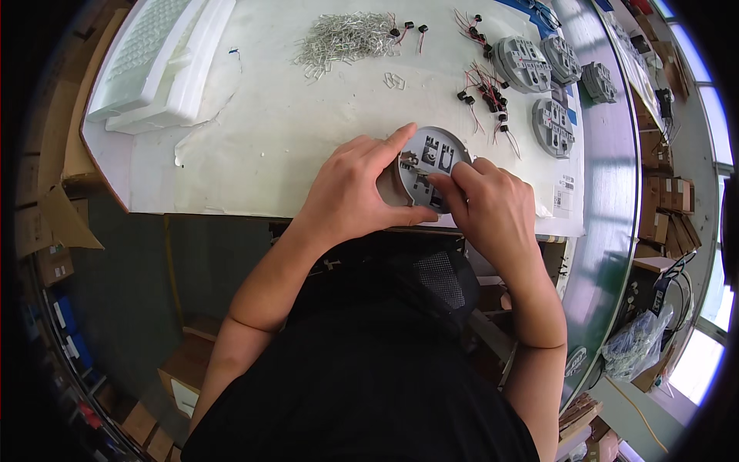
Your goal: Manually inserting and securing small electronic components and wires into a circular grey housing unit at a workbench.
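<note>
A round grey plastic housing (419, 145) with cut-outs and raised slots sits near the table's front edge. My left hand (350, 185) grips it from the left, with the fingers at its far rim and the thumb at its near rim. Over the right side of the housing, my right hand (493, 196) is closed in a pinch. Whatever lies between those fingertips is mostly hidden; a small metallic-looking piece (409, 159) shows on the housing to their left.
Bent metal clips (346, 40) form a heap at the back. Several black parts with red and black wires (489, 94) lie at the right, beside grey round assemblies (523, 63). White foam trays (146, 58) stand at the left. The table (254, 165) ends just before my body.
</note>
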### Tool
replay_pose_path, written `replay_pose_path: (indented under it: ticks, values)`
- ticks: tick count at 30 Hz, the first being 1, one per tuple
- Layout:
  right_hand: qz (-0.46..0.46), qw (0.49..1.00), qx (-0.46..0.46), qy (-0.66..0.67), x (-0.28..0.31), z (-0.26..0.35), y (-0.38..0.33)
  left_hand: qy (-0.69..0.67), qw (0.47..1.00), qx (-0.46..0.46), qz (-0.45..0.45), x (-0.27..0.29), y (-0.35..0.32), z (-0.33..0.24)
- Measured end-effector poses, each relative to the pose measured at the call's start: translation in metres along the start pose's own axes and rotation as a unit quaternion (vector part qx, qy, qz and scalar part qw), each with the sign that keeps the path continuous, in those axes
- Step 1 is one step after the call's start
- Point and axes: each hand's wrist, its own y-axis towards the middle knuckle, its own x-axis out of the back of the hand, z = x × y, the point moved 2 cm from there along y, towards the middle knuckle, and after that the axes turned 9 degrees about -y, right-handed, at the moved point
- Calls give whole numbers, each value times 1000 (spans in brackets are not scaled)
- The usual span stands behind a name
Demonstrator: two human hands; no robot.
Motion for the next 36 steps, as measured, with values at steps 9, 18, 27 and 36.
replay_pose_path:
  ticks: [9,18,27,36]
  values:
    - [-1,1000,-20,-1,-5,5,0,12,1000,-15,-5,-1,1,0]
    - [-10,992,41,-116,3,14,7,12,1000,-13,1,-1,2,-1]
    - [-25,991,82,-102,8,11,12,-2,1000,19,4,-1,2,0]
    - [56,988,92,-111,9,1,10,7,1000,18,17,1,2,2]
